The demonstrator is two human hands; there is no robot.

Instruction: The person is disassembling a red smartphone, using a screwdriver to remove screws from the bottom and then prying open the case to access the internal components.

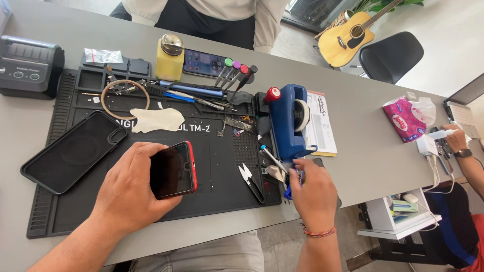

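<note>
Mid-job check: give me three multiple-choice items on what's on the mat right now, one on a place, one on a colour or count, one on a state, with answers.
1. Where does the empty black phone case lie?
A. left end of the work mat
B. under the tape dispenser
C. on the printer

2. What colour is the frame of the phone?
A. blue
B. red
C. white

3. What state is the phone's screen in?
A. lit
B. removed
C. dark

Answers:
1 A: the case rests at the mat's left end, beside the left hand.
2 B: a red edge shows along the phone's right side.
3 C: the glass is black in the left hand, while the right hand grips a blue-handled tool.
</note>
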